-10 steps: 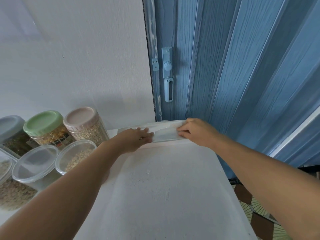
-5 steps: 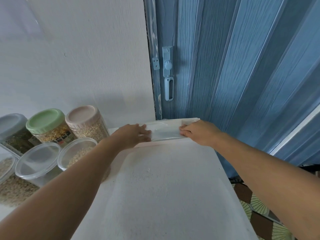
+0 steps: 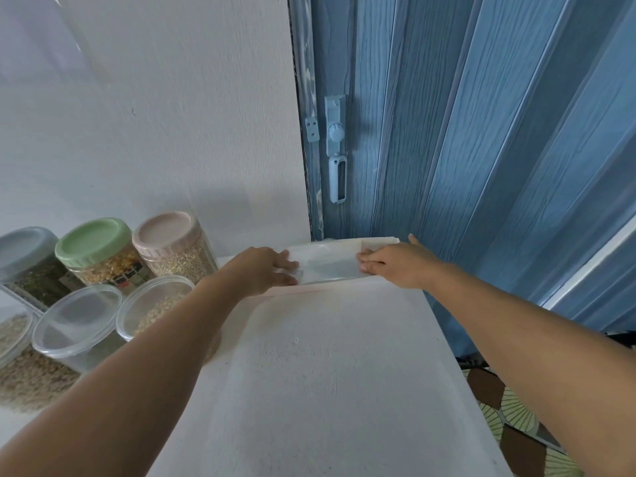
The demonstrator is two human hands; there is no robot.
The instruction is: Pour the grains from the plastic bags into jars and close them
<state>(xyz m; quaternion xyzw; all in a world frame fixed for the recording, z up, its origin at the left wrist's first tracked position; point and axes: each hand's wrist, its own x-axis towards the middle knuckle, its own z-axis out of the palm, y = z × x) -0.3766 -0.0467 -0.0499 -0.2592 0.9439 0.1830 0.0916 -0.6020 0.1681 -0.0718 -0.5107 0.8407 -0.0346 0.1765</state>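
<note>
Both hands are on a flattened clear plastic bag [image 3: 328,265] that lies at the far edge of the white table [image 3: 327,373], just in front of the blue folding door [image 3: 464,132]. The left hand [image 3: 263,270] holds the bag's left end, thumb and fingers closed over the plastic, while the right hand [image 3: 395,265] holds the right end with its fingers curled down onto the top edge. The bag looks empty and folded flat; no grain shows inside it, though the film is too pale to be sure. To the left, well apart from the bag, stand the jars: a green-lidded jar [image 3: 98,251] with yellow kernels, a pink-lidded jar [image 3: 170,246] of pale grain, a grey-lidded jar [image 3: 25,259] of dark contents, and in front of them clear-lidded tubs [image 3: 77,320], all apparently filled and closed. Judging from this, the pouring seems largely finished and the step in hand is probably tidying or smoothing the spent bag. To do it well, the person should keep both ends held evenly so the thin film stays taut and does not crumple, press air out toward one side, and draw it away from the table's far edge, since a light bag could slide off behind. If any grains remain in a corner, tipping that corner upward before folding would keep them from scattering over the table.
</note>
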